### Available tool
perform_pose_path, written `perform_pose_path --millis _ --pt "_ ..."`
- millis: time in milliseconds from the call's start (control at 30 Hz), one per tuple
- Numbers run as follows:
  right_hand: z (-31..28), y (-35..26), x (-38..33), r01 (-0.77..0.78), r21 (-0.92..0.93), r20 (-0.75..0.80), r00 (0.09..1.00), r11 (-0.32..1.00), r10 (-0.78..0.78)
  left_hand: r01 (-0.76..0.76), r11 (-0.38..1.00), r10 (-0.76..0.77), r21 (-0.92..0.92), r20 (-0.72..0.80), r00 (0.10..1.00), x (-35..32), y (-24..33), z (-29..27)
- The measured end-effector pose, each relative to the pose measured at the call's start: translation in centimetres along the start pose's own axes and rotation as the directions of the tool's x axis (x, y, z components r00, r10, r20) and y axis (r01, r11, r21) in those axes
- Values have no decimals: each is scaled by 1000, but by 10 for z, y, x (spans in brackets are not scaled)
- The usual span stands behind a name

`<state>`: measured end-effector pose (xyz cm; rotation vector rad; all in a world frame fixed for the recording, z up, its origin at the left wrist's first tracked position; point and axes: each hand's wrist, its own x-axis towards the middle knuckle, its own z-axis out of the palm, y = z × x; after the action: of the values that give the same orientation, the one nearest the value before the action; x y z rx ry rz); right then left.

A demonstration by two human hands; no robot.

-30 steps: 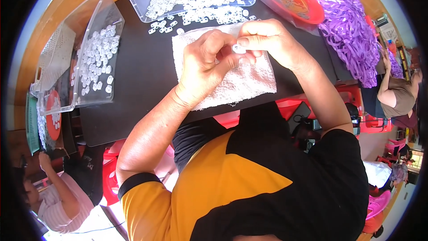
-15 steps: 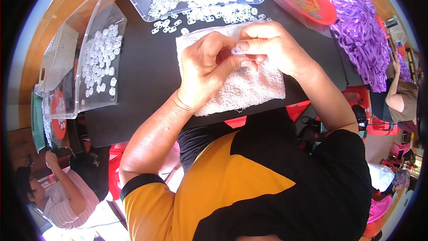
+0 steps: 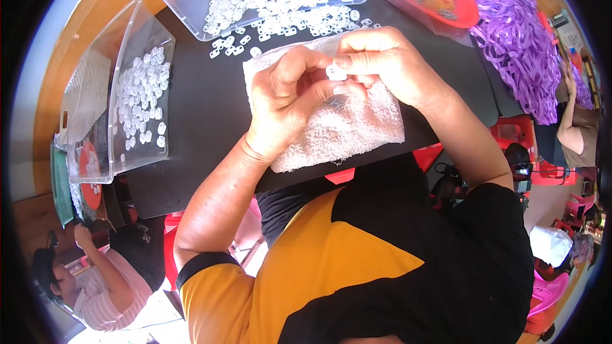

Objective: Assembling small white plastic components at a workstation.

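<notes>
A white plastic piece (image 3: 335, 73) sits at the frame's upper centre, pinched in the right hand (image 3: 392, 67); the left hand (image 3: 284, 99) curls against it, its grip unclear. Likely light, stiff, slightly slick; best held by the rim.

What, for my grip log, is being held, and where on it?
A small white piece, at its upper edge, by the right hand; whether the left hand grips it is unclear.

Head-worn, at left of a side-by-side fisheye pair; looks steeply down over the black-and-yellow T-shirt (image 3: 347, 242) to the black tabletop (image 3: 201, 105), close above left hand (image 3: 280, 97) and right hand (image 3: 394, 67), spanning wide.
</notes>
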<state>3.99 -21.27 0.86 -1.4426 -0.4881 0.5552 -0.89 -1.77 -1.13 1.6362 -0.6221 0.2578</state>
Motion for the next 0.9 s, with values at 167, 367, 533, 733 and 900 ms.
perform_pose_path --millis 167,367,533,733,900 --pt "5 -1 -3 9 -36 -46 999 999 -11 98 994 -98 55 -19 995 -5 0 -1" --pt "12 -5 -7 43 -78 -80 996 996 -49 -4 997 6 83 -29 1000 -1 -4 -1" --pt "12 -2 -7 57 -67 -89 994 996 -63 -15 995 18 101 -31 999 -1 -2 -1" --pt "13 2 -6 76 -60 -43 996 995 -79 -37 988 43 151 -35 998 -3 -5 -3" --pt "14 9 -4 183 -131 -186 961 974 -206 78 996 -81 -36 -86 993 0 3 5"
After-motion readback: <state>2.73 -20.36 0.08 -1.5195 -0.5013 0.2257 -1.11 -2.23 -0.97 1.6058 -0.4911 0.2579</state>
